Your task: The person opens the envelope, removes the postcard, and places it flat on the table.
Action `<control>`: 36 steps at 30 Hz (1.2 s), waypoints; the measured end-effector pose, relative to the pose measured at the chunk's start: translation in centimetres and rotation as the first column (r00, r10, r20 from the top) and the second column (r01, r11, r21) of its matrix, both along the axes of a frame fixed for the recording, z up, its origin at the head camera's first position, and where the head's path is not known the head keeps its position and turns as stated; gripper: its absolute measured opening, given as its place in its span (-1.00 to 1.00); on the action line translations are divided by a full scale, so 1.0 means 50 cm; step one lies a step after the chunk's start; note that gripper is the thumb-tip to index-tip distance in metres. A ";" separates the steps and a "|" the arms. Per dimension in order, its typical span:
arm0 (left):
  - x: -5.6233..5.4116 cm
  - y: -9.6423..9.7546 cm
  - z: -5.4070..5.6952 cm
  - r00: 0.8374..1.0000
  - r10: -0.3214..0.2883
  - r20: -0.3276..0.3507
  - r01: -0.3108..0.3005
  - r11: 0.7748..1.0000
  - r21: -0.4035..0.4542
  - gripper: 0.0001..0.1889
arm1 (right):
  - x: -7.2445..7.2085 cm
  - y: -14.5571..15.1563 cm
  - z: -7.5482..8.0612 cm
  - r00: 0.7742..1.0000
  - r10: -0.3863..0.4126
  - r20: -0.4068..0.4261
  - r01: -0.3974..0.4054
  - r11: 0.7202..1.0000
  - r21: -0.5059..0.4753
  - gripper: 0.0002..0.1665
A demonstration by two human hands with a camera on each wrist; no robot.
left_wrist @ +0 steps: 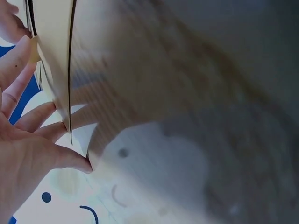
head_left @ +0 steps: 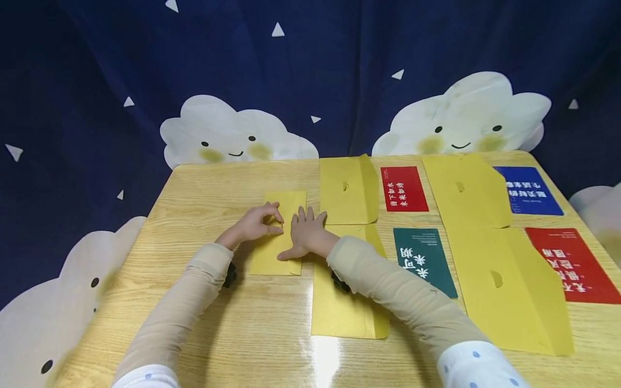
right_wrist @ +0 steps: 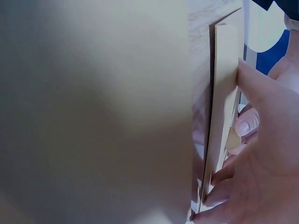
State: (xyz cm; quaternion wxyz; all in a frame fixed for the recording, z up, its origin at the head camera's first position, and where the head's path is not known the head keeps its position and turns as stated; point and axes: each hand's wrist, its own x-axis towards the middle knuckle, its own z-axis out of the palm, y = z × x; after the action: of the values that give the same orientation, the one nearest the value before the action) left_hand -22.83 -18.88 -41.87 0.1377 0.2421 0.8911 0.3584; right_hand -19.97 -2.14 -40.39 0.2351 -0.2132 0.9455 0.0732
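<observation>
A closed yellow envelope (head_left: pixel 271 253) lies on the wooden table in front of me. The left hand (head_left: pixel 254 222) is over its left side, with thumb and forefinger pinching a small yellow tab (left_wrist: pixel 34 49) at the envelope's middle. Its other fingers rest along the edge. On the envelope's right side the right hand (head_left: pixel 306 234) lies with its fingers spread, pressing down on the paper. From the right wrist, the tab (right_wrist: pixel 233 139) sticks up beside the left thumb, and the right hand (right_wrist: pixel 261 126) partly covers the envelope (right_wrist: pixel 222 84).
Right of the hands lie yellow envelopes with opened flaps: one at the back (head_left: pixel 339 202), one under the right forearm (head_left: pixel 339 318), two farther right (head_left: pixel 466 205) (head_left: pixel 504 307). Among them are red cards (head_left: pixel 417 194) (head_left: pixel 592 264), a green card (head_left: pixel 439 264) and a blue card (head_left: pixel 533 188).
</observation>
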 end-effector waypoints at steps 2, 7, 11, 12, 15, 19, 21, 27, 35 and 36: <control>-0.001 0.000 0.000 1.000 -0.001 -0.003 0.001 1.000 0.001 -0.84 | -0.001 0.004 -0.003 1.000 -0.007 0.009 0.008 1.000 -0.025 0.38; -0.003 0.000 -0.004 1.000 -0.008 -0.018 0.008 1.000 0.006 -0.84 | -0.005 0.014 -0.005 0.999 -0.024 0.031 0.026 0.996 -0.083 0.37; -0.003 0.000 -0.006 0.999 -0.012 -0.033 0.012 1.000 -0.001 -0.84 | -0.006 0.023 0.002 0.998 -0.033 0.061 0.042 0.988 -0.152 0.37; -0.002 0.000 -0.006 0.999 -0.011 -0.038 0.010 1.000 -0.006 -0.84 | -0.006 0.026 0.004 0.997 -0.035 0.069 0.046 0.984 -0.173 0.37; -0.001 0.000 -0.005 0.999 -0.007 -0.041 0.006 1.000 -0.017 -0.85 | -0.004 0.037 0.010 0.996 -0.034 0.082 0.053 0.969 -0.241 0.38; 0.001 0.002 -0.002 0.999 -0.010 -0.036 0.010 1.000 -0.011 -0.85 | -0.002 0.054 0.016 0.997 -0.018 0.074 0.040 0.951 -0.306 0.38; 0.000 0.003 -0.001 0.999 -0.016 -0.037 0.016 1.000 -0.004 -0.84 | -0.002 0.062 0.018 0.999 -0.007 0.053 0.024 0.946 -0.323 0.39; -0.001 0.002 -0.003 0.999 -0.017 -0.027 0.017 1.000 0.000 -0.84 | 0.000 0.079 0.020 1.000 0.013 -0.003 -0.013 0.936 -0.351 0.45; 0.000 0.003 -0.002 1.000 -0.010 -0.007 0.010 1.000 0.003 -0.85 | -0.002 0.096 0.021 0.999 0.023 -0.044 -0.037 0.941 -0.335 0.48; 0.000 0.004 -0.001 1.000 -0.009 -0.005 0.009 1.000 0.003 -0.85 | -0.003 0.097 0.021 0.999 0.023 -0.048 -0.038 0.944 -0.327 0.49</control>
State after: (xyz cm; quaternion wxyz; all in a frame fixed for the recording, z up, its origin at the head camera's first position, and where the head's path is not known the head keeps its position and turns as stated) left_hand -22.83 -18.70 -41.94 0.1366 0.2470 0.8898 0.3587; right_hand -20.11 2.72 -39.36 0.1747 -0.2623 0.9459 -0.0767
